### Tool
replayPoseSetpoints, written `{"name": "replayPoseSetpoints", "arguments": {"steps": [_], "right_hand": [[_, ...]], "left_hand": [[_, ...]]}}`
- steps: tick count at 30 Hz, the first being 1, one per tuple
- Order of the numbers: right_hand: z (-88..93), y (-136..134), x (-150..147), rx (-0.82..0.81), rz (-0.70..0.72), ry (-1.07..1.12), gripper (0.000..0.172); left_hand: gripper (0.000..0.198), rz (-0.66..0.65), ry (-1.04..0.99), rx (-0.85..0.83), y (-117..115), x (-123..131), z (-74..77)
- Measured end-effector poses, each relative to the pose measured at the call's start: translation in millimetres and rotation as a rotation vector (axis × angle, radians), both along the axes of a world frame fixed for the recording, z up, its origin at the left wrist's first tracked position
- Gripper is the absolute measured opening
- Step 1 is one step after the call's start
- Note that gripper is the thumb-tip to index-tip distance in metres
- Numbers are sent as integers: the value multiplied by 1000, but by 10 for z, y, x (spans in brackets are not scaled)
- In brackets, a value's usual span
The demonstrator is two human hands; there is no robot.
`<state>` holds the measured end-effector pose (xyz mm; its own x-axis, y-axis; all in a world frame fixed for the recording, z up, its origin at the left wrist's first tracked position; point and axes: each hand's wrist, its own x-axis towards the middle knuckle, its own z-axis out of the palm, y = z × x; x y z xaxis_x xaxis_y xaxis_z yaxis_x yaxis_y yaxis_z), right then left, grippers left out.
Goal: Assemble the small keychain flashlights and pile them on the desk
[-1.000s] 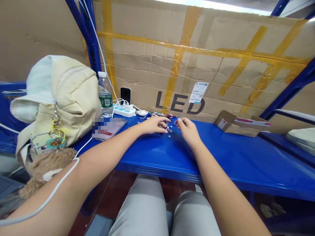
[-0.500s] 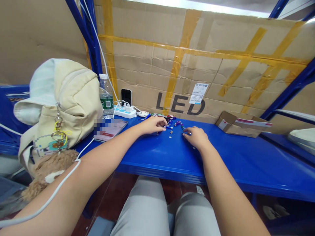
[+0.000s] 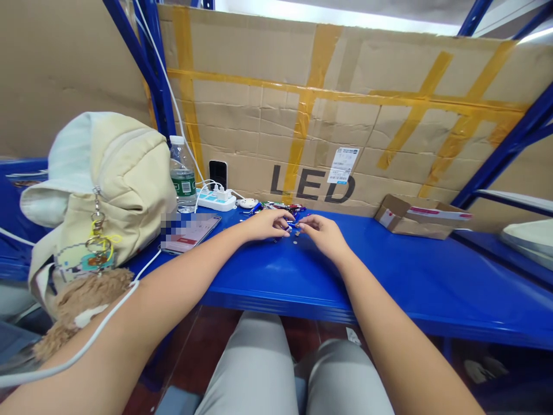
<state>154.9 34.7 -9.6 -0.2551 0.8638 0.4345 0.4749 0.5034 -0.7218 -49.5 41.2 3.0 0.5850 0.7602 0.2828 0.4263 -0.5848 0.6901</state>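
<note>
My left hand (image 3: 271, 225) is over the blue table (image 3: 276, 271) with its fingers curled, closed on something too small to make out. Facing it from the right, my right hand (image 3: 320, 231) has thumb and fingers pinched together. Whatever sits in that pinch is too small to name. The fingertips of both hands are close together. Just behind them lies a pile of small shiny coloured pieces (image 3: 283, 206), blue, red and green among them. A small pale disc (image 3: 295, 242) rests on the table in front of the fingers.
To the left are a cream backpack (image 3: 133, 167), a phone (image 3: 194, 230), a water bottle (image 3: 183, 178) and a white power strip (image 3: 216, 199) with cables. An open cardboard box (image 3: 421, 222) stands at right. Behind rises a taped cardboard sheet (image 3: 250, 132).
My right hand has moved left, up to my left hand, from a spot where it was apart on the right. My left hand has stayed nearly in place. The view has shifted slightly.
</note>
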Motion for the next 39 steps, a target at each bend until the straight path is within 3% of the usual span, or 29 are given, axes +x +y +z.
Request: {"name": "replayPoseSetpoints", "arguments": {"steps": [3, 8, 12, 17, 20, 22, 24, 29, 31, 33, 35, 39], "right_hand": [[-27, -15, -70, -11, 69, 78, 27], [-33, -23, -88, -18, 52, 92, 29], [-13, -26, -79, 9, 23, 67, 28], [-63, 3, -106, -54, 12, 259, 31], [-98, 8, -126, -267, 66, 515, 32], [-102, 3, -124, -403, 101, 596, 32], [-90, -4, -109, -404, 95, 561, 33], [-4, -53, -67, -80, 44, 197, 30], [28, -84, -61, 15, 33, 74, 26], [43, -107, -57, 54, 21, -4, 27], [35, -113, -57, -1, 39, -13, 30], [-19, -93, -71, -319, 201, 225, 36]], "left_hand": [[48, -38, -41, -72, 3, 29, -27], [52, -57, -123, -143, 13, 61, -69], [34, -37, -190, -112, 14, 91, -76], [18, 104, -67, 290, -53, 174, -42], [20, 136, 109, 571, -108, 223, -11], [23, 101, 182, 664, -123, 244, 6], [22, 95, 186, 671, -116, 250, 18], [21, 190, -63, 430, -62, 173, 26], [22, 158, -82, 363, -47, 124, 26], [21, 98, -20, 414, -33, 87, 32], [18, 15, 66, 543, -18, 73, 44], [17, -80, 117, 715, -8, 88, 69]]}}
